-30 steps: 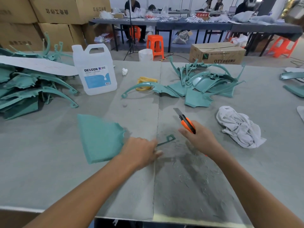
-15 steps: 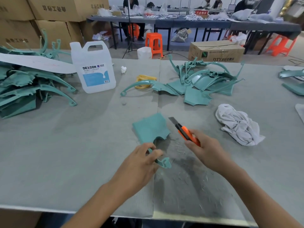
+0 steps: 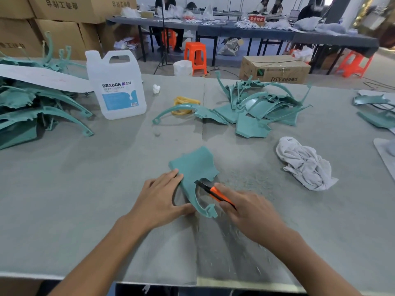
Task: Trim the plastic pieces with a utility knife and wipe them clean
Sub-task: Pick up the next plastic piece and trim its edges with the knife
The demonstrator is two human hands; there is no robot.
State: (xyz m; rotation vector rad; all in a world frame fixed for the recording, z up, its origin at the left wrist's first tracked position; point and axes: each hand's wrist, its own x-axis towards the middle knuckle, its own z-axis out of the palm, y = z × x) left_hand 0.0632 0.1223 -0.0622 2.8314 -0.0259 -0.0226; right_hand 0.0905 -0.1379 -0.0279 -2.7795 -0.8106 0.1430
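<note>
The grey felt desk (image 3: 64,189) ends just in front of an orange stool (image 3: 195,55), which stands on the grey floor (image 3: 228,65). Just left of this stool is a white container (image 3: 182,68), and further left a black tripod (image 3: 162,39). Far to its left, brown cardboard boxes (image 3: 59,20) are stacked. Behind the stool runs a long dark table (image 3: 245,32), with people sitting at its far side. To the stool's right a cardboard box (image 3: 275,69) lies on the floor, and beyond it stands a second orange stool (image 3: 354,65).

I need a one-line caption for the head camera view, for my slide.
Left hand steadies a teal plastic piece while the right hand sets an orange utility knife against its edge.
</note>
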